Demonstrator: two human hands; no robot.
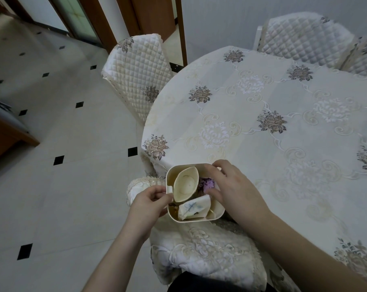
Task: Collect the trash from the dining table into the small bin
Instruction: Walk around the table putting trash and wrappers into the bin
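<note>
Cream plastic, light and rigid, the small bin [194, 218] is held over a covered chair [199, 249] beside the table [262, 123], left hand [150, 204] gripping its side tab, right hand [226, 186] pressing crushable paper cups [185, 183] and wrappers inside.

1. The small bin [210, 217] looks like smooth, matt cream plastic.
2. The cup [185, 184] inside it is smooth, crushed paper.
3. The tablecloth [283, 123], at 1 o'clock from the bin, is embroidered cloth with a slight sheen.
4. The chair cover [136, 70] at 11 o'clock is quilted fabric.
5. The floor [52, 197] is glossy tile.
</note>
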